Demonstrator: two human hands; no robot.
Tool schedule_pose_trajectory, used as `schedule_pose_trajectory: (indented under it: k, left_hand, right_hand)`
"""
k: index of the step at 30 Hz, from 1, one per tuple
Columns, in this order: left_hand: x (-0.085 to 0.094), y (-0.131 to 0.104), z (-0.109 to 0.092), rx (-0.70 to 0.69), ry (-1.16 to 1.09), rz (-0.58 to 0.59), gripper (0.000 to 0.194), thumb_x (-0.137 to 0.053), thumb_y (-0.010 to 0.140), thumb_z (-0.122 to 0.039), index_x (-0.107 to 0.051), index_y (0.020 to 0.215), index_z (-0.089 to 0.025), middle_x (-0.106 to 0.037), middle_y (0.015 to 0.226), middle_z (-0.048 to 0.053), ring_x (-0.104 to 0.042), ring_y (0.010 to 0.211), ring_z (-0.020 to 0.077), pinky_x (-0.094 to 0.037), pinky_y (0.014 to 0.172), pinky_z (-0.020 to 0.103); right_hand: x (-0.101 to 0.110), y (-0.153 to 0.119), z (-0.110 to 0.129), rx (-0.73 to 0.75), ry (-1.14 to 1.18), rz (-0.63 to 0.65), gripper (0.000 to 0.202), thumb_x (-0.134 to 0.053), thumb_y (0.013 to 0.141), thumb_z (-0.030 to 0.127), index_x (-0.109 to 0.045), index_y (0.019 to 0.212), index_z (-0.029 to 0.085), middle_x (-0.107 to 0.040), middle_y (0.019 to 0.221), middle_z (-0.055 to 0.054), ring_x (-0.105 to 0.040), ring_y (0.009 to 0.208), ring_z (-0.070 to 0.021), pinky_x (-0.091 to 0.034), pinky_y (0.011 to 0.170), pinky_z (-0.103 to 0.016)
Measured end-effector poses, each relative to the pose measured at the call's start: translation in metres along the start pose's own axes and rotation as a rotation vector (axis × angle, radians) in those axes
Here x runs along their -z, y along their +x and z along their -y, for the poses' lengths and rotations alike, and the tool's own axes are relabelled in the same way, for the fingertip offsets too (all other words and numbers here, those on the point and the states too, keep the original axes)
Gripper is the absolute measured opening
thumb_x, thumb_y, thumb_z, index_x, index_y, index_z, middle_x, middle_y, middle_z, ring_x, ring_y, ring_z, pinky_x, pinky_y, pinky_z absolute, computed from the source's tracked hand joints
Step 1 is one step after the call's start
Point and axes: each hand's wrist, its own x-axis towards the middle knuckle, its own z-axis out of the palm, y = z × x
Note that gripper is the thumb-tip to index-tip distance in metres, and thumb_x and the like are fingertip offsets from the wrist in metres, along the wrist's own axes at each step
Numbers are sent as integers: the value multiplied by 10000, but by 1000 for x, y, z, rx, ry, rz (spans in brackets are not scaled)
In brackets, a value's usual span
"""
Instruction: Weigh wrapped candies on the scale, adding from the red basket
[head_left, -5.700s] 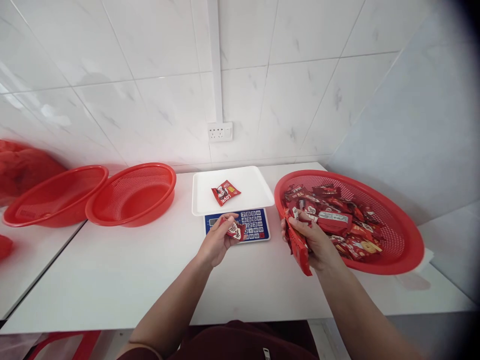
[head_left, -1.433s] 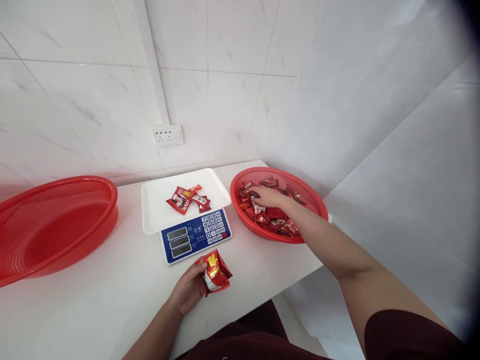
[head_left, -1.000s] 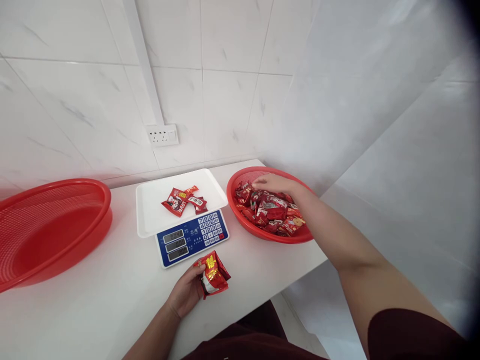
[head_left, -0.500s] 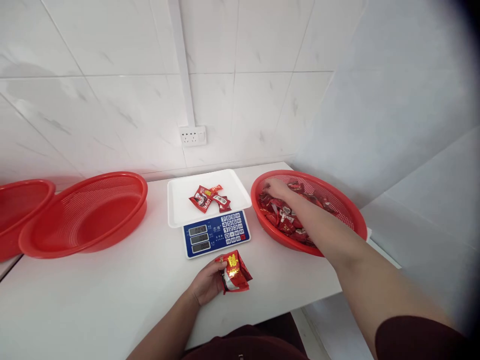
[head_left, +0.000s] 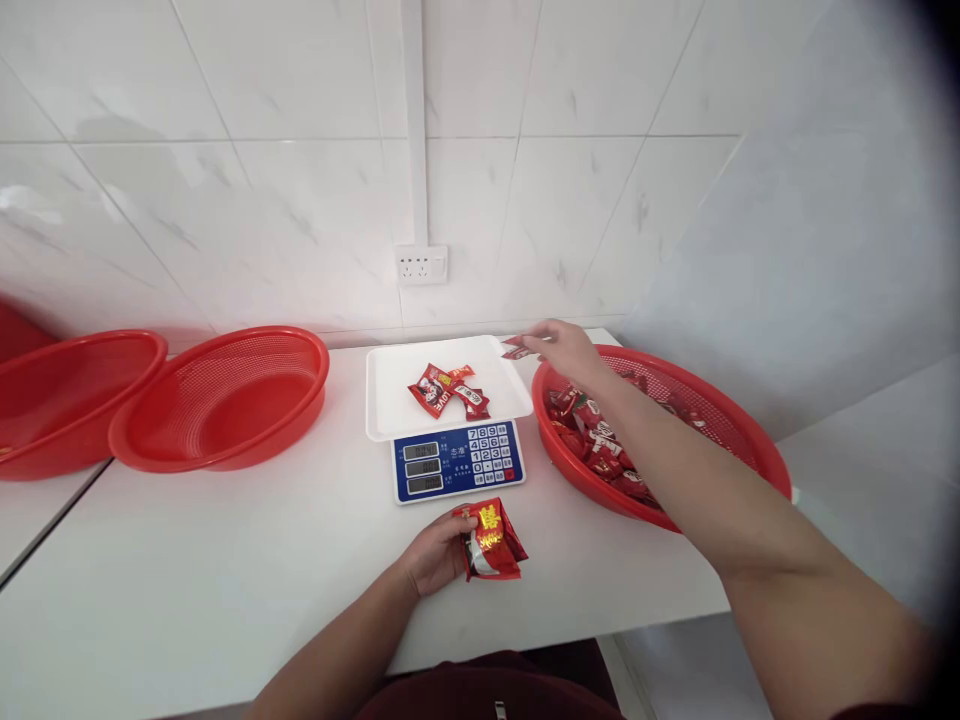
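My left hand (head_left: 439, 552) is closed on red foil packets (head_left: 495, 540) with gold lettering, held over the table in front of the scale. Between the fingertips of my right hand (head_left: 564, 350) is a small red packet (head_left: 516, 348), at the right rear edge of the white weighing tray (head_left: 386, 400). Several red packets (head_left: 450, 390) lie on that tray. Below it, the blue keypad panel (head_left: 459, 462) of the scale faces me; its display digits are hard to read. Under my right forearm stands a red basket (head_left: 581, 480) holding many red packets (head_left: 600, 440).
A second red basket (head_left: 225, 455) with perforated sides sits left of the scale, and another red basket (head_left: 67, 440) is farther left. A wall socket (head_left: 421, 265) is behind the scale. The white table (head_left: 247, 580) has a seam at the left.
My right hand has risen out of the right basket with a small packet and moved toward the weighing tray. My left hand keeps its packets. The view has turned slightly left.
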Motion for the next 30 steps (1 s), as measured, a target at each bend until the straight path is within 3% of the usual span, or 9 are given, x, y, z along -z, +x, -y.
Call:
schedule_pose_trajectory:
  k: [5, 12, 16, 18, 20, 22, 24, 26, 30]
  left_hand:
    - [0, -2, 1, -28, -4, 26, 241, -617, 751, -137, -650, 987, -105, -722, 929, 87, -680, 856, 195, -521, 877, 351]
    - [1, 0, 2, -37, 18, 46, 206, -644, 735, -160, -671, 935, -115, -723, 898, 96, -678, 832, 206, -515, 851, 327]
    - [-1, -2, 1, -43, 14, 61, 234, -655, 729, -162, -678, 955, -110, -723, 925, 100, -672, 867, 216, -499, 885, 340]
    - [-2, -3, 1, -39, 21, 52, 247, -647, 740, -180, -679, 974, -106, -722, 934, 104, -668, 872, 219, -492, 894, 351]
    - [-3, -5, 1, -39, 33, 41, 262, -645, 747, -198, -678, 989, -103, -721, 938, 108, -664, 876, 224, -485, 895, 358]
    - [-3, -6, 1, -42, 51, 42, 275, -658, 742, -209, -677, 995, -103, -720, 939, 111, -661, 874, 225, -482, 886, 356]
    - [-3, -7, 2, -48, 67, 55, 300, -680, 732, -220, -672, 1010, -106, -716, 943, 112, -658, 873, 223, -478, 881, 353]
    - [-2, -7, 2, -53, 85, 55, 335, -714, 708, -234, -669, 1018, -117, -713, 944, 107, -656, 866, 218, -472, 874, 348]
    - [-2, -9, 3, -86, 150, 4, 350, -759, 674, -276, -668, 990, -156, -710, 935, 85, -648, 885, 213, -459, 857, 326]
  right_hand:
    - [-49, -8, 30, 12, -73, 91, 75, -528, 837, 241, -586, 861, 199, -709, 976, -33, -641, 636, -123, -512, 563, -266]
    - [-77, -27, 43, 215, -206, 206, 166, -497, 862, 222, -620, 969, 189, -661, 1058, -64, -627, 920, -191, -510, 798, -327]
    - [-76, -47, 45, 285, -381, 369, 260, -543, 842, 188, -635, 1083, 225, -526, 1329, -55, -544, 1141, -241, -452, 951, -407]
    - [-64, -65, 48, 290, -371, 316, 283, -522, 864, 214, -624, 1126, 247, -489, 1374, -41, -510, 1191, -250, -454, 958, -422]
    - [-48, -87, 49, 304, -244, 211, 270, -504, 876, 250, -628, 1116, 251, -540, 1313, -41, -522, 1177, -233, -484, 931, -390]
    - [-33, -113, 44, 251, -106, 120, 242, -511, 868, 299, -643, 1064, 254, -602, 1215, -50, -560, 1119, -229, -507, 898, -374]
    - [-24, -140, 30, 117, -23, 114, 231, -525, 850, 343, -643, 1031, 262, -647, 1117, -60, -603, 1028, -235, -507, 896, -401]
    - [-25, -167, 8, -60, 57, 212, 259, -550, 825, 387, -635, 1035, 262, -663, 1080, -72, -618, 997, -253, -509, 890, -434]
    - [-45, -212, -32, -318, 381, 404, 405, -599, 795, 465, -561, 1160, 293, -595, 1234, -93, -533, 1184, -291, -464, 975, -485]
